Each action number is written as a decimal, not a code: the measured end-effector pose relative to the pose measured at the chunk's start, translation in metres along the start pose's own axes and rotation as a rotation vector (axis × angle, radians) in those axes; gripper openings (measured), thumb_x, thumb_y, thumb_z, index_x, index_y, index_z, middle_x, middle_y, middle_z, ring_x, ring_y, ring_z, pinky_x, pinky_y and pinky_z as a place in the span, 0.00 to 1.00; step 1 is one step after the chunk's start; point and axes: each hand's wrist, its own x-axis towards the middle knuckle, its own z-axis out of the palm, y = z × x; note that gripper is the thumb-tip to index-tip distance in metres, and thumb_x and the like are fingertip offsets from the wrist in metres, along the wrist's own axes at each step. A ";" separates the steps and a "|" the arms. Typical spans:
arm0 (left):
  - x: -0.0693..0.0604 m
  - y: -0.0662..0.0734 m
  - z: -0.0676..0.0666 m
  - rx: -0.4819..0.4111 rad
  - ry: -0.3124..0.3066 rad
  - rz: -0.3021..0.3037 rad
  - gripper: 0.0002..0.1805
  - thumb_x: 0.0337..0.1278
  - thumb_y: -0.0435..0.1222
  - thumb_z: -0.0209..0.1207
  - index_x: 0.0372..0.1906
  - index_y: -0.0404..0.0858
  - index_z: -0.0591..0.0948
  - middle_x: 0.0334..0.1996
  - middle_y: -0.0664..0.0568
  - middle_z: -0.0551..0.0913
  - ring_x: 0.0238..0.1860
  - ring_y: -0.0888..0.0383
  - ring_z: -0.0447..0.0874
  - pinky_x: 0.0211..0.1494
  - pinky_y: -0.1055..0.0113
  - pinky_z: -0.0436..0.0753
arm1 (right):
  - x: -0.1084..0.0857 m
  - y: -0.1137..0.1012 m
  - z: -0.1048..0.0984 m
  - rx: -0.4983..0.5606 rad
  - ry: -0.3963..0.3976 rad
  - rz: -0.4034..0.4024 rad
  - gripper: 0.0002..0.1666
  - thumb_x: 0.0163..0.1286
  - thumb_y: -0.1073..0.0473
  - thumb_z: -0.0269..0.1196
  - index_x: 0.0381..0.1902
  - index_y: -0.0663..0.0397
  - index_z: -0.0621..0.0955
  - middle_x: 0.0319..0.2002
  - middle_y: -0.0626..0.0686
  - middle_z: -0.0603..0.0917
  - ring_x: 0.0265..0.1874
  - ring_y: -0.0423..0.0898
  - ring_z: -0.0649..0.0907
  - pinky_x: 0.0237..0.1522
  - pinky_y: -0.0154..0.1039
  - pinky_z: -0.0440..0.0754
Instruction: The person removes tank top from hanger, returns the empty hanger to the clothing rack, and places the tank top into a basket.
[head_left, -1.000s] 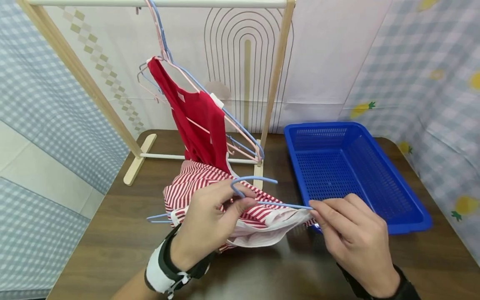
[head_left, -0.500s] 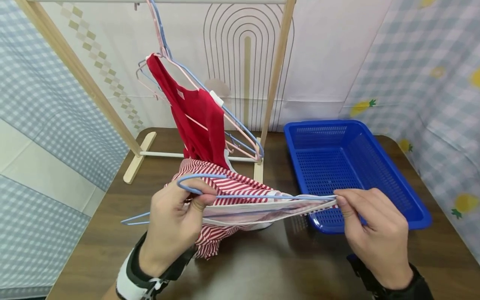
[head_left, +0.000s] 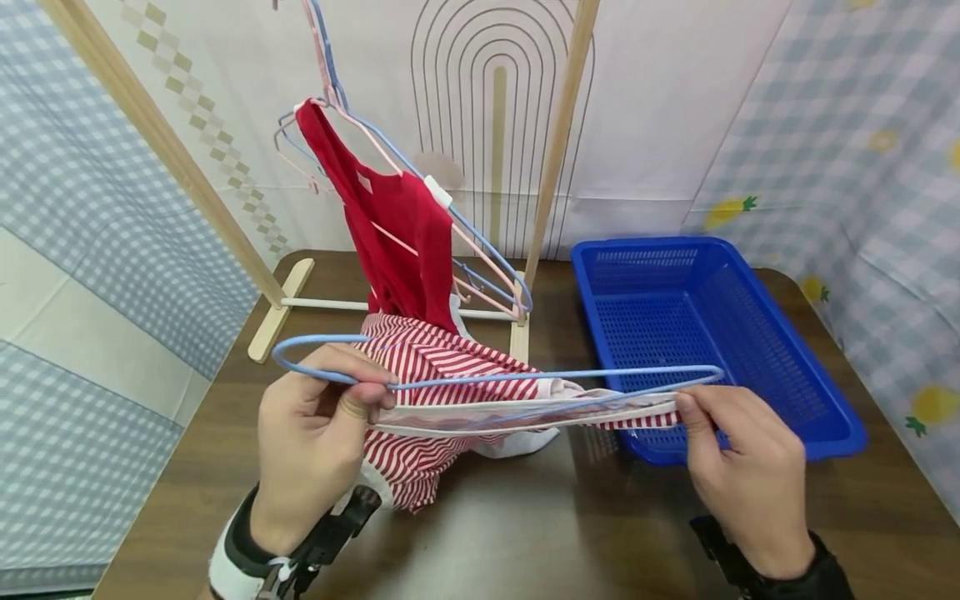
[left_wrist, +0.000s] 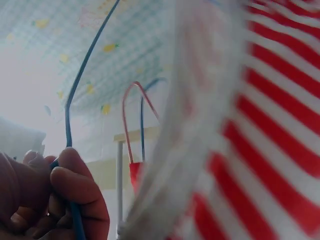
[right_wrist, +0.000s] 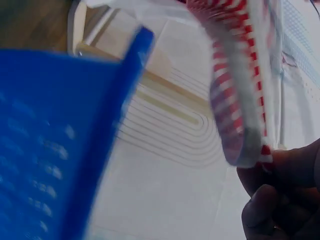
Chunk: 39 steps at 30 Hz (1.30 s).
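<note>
In the head view the left hand (head_left: 311, 446) pinches a blue hanger (head_left: 495, 379) near the base of its hook. The right hand (head_left: 750, 475) pinches the white-edged opening of a red-and-white striped garment (head_left: 420, 458), which is stretched between the hands. The hanger's right end lies above the right fingertips, partly out over the fabric. In the left wrist view the left hand (left_wrist: 60, 195) is curled on the blue hanger wire (left_wrist: 80, 75), beside the striped cloth (left_wrist: 285, 130). The right wrist view has the right hand (right_wrist: 285, 190) gripping the garment's edge (right_wrist: 245, 100).
A blue basket (head_left: 667, 325) stands at the right. Behind the hands, a wooden rack (head_left: 558, 142) holds a red garment (head_left: 397, 225) on pink and blue hangers. The rack's left foot (head_left: 281, 312) rests on the brown table (head_left: 510, 542). Checked cloth (head_left: 90, 167) covers the left side.
The left hand has moved left with the hanger's hook. The right hand moved right, stretching the garment's opening. The hanger's right end, earlier at the right fingertips, now shows above them.
</note>
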 end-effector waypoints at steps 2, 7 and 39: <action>0.002 0.001 0.002 -0.086 0.032 -0.008 0.09 0.62 0.26 0.66 0.32 0.21 0.81 0.30 0.50 0.86 0.27 0.63 0.81 0.32 0.77 0.82 | -0.001 -0.005 0.007 0.017 -0.009 -0.023 0.21 0.78 0.52 0.62 0.36 0.67 0.88 0.32 0.61 0.88 0.36 0.43 0.81 0.54 0.20 0.71; 0.007 0.003 0.008 -0.150 0.111 0.032 0.11 0.62 0.25 0.65 0.31 0.17 0.79 0.30 0.49 0.87 0.25 0.62 0.82 0.29 0.76 0.81 | -0.006 -0.027 0.024 0.066 -0.069 -0.104 0.23 0.80 0.50 0.58 0.36 0.62 0.89 0.32 0.55 0.89 0.31 0.49 0.84 0.47 0.28 0.78; 0.035 0.026 -0.061 -0.596 0.893 0.136 0.14 0.68 0.24 0.55 0.36 0.12 0.67 0.23 0.30 0.75 0.14 0.47 0.68 0.11 0.72 0.56 | -0.065 -0.029 0.039 -0.070 -0.437 -0.114 0.10 0.55 0.64 0.74 0.33 0.44 0.86 0.31 0.37 0.84 0.31 0.36 0.83 0.34 0.36 0.81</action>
